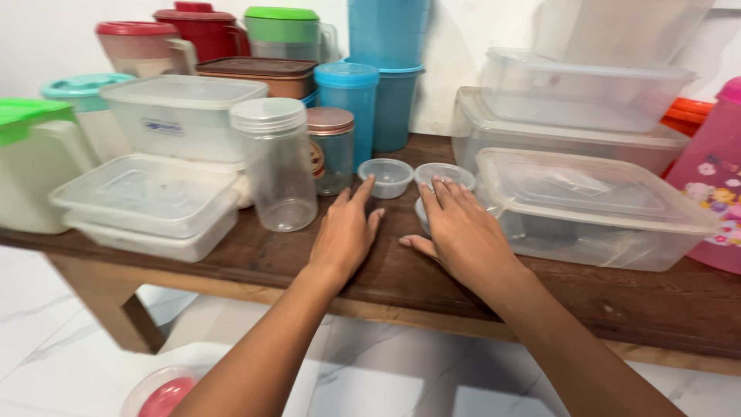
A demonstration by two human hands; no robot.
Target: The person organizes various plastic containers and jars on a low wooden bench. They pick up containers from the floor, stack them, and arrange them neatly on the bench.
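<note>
Both hands lie flat on the wooden table (255, 262); left hand (345, 235), right hand (463, 232) touching small clear cups (387, 176).

A small rectangular label (163, 127), white with blue marks, sits on the front wall of the clear lidded box (182, 116) at upper left. A round red and cream label (316, 158) wraps the glass jar with the copper lid (330, 149), just left of centre, behind the plain plastic jar (275, 164).
</note>
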